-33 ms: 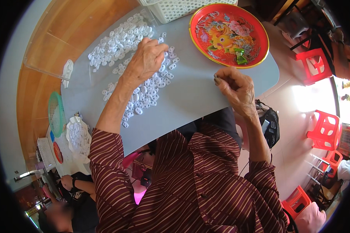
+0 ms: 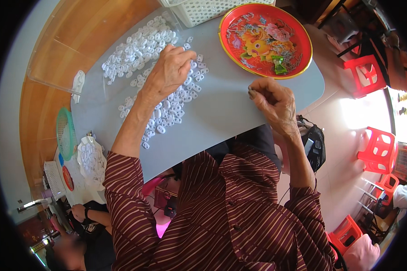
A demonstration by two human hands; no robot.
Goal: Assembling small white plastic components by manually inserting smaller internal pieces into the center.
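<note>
1 red tray (image 2: 303, 34), 1 white basket (image 2: 203, 11), 2 hands, approx 4 red stools (image 2: 364, 74), white pcs (image 2: 140, 49) too many to count

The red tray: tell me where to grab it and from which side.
Take the red tray by its raised gold rim on the near edge, closest to the right hand, thumb on top and fingers under. It lies flat on the grey board, the white basket crowds its far-left side, and small pieces lie inside.

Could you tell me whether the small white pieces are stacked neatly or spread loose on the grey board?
Spread loose: the small white pieces lie scattered across the grey board.
</note>
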